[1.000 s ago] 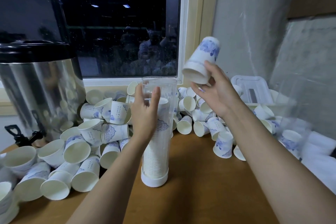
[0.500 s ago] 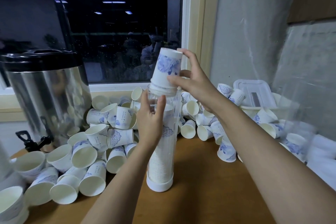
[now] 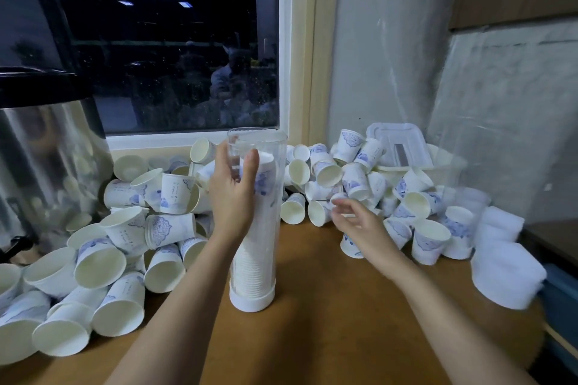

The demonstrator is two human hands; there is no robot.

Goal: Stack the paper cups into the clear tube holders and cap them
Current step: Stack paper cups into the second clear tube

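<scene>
The clear tube holder (image 3: 266,237) stands upright on its white base (image 3: 252,302) at the middle of the wooden surface (image 3: 328,306). It is filled most of the way up with a nested stack of paper cups (image 3: 255,272). The left hand (image 3: 233,194) wraps the tube's upper part, its grip curled round the clear wall, thumb on the near side. To the right, the right hand (image 3: 359,222) hovers at the near edge of the right-hand pile of loose cups (image 3: 356,178), its grip loosely spread and blurred; whether it touches a cup I cannot tell. More cups (image 3: 125,244) are heaped on the left beside a steel urn (image 3: 47,166).
</scene>
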